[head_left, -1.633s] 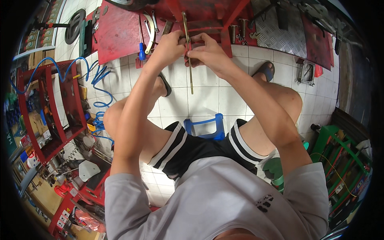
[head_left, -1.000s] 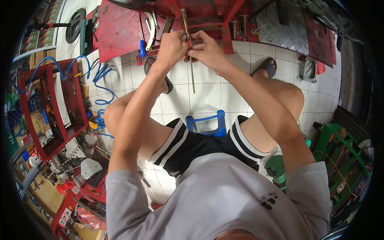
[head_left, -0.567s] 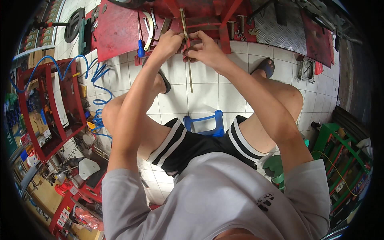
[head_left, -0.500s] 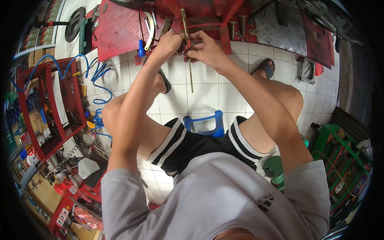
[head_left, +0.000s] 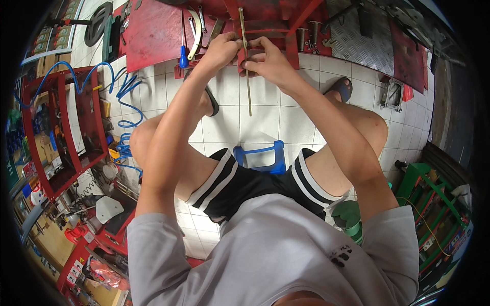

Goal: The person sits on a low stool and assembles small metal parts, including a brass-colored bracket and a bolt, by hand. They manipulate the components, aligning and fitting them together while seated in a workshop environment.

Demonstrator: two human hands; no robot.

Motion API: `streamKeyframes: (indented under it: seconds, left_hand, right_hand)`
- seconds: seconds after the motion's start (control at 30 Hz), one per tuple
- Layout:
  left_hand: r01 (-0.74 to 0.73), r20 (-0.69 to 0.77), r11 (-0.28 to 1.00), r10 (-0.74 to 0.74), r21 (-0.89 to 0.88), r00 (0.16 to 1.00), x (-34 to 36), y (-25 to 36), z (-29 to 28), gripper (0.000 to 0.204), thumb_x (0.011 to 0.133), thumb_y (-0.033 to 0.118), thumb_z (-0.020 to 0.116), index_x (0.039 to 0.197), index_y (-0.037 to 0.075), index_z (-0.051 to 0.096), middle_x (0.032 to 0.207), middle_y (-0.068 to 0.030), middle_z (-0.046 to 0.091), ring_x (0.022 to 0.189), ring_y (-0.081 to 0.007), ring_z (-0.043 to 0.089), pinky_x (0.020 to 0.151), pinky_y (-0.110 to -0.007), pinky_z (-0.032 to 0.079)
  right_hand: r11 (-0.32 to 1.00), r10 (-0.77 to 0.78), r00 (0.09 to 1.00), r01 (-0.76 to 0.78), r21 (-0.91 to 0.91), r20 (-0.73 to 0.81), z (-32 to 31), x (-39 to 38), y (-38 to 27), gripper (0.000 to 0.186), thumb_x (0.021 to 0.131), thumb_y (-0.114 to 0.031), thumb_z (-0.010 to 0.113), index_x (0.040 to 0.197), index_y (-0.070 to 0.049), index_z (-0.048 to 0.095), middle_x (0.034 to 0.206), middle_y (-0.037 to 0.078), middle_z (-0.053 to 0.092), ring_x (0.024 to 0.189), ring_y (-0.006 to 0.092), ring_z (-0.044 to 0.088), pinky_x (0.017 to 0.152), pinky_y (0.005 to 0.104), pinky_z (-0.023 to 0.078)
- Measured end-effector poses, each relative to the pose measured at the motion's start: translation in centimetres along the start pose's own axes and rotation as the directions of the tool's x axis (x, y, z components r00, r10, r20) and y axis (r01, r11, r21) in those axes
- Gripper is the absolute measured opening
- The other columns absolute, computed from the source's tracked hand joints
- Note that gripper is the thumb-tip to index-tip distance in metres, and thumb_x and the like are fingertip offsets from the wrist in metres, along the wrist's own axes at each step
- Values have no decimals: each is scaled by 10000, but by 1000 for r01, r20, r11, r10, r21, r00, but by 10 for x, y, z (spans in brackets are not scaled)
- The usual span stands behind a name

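A long, thin brass-coloured strip, possibly a chain, runs from the red bench over its front edge, its lower end above the floor tiles. My left hand is closed at the strip's left side, fingertips pressed in near it; what exactly they grip is hidden. On the other side, my right hand has its thumb and forefinger bent toward the strip at the bench edge. Its fingertips are partly hidden, so their contact is unclear. Left of my hands lie a blue-handled screwdriver, a curved pale strip and wrenches.
The red bench spans the far side, with bolts and a metal tread plate on its right. A blue stool stands between my legs. A coiled blue hose and red rack are at left, a green rack at right.
The whole view has shifted slightly, with the bench sliding right in the picture. Both hands stay at the strip; my left fingers sit a little farther up toward the bench.
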State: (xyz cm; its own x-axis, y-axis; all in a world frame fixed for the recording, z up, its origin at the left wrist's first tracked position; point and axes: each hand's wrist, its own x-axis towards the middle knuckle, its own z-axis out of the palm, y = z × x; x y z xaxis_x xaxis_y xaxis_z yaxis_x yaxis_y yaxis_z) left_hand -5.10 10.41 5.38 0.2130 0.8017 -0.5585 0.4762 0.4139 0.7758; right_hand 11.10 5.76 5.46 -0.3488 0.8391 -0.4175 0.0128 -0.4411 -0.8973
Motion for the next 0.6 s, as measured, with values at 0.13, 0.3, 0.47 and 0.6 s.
streamKeyframes:
  seconds: [0.13, 0.3, 0.47, 0.6]
  left_hand:
    - [-18, 20, 997, 19, -72, 1000, 6, -14, 2, 198, 922, 161, 456, 1010, 14, 556, 772, -40, 569, 656, -121, 530, 572, -272, 416]
    - [-58, -86, 996, 52, -69, 995, 8, -8, 6, 194, 931, 141, 446, 1035, 5, 537, 754, -40, 555, 655, -131, 535, 570, -269, 427]
    - [-89, -72, 996, 88, -14, 993, 7, -10, 9, 222, 951, 153, 444, 1105, 8, 511, 762, -48, 557, 667, -145, 539, 606, -282, 454]
    - [-165, -112, 986, 167, 30, 980, 10, -23, 13, 251, 969, 187, 432, 1089, -12, 528, 753, -71, 572, 660, -156, 553, 612, -303, 459]
  right_hand:
    - [1000, 6, 1000, -6, 6, 13, 1, 1, 1, 451, 854, -38, 603, 1229, 16, 357, 919, 151, 679, 814, 199, 674, 755, 328, 532]
    - [1000, 3, 1000, -3, -3, 5, -1, 3, 4, 454, 846, -24, 605, 1225, 14, 359, 918, 151, 679, 811, 200, 673, 731, 319, 524]
    - [1000, 7, 1000, -7, 1, 6, -1, 3, 3, 459, 843, -19, 605, 1228, 16, 358, 917, 150, 679, 802, 201, 675, 716, 313, 521]
    - [1000, -1, 1000, 1, 20, 9, 0, 4, 2, 537, 799, 28, 594, 1256, 58, 314, 937, 208, 663, 781, 238, 699, 709, 308, 561]
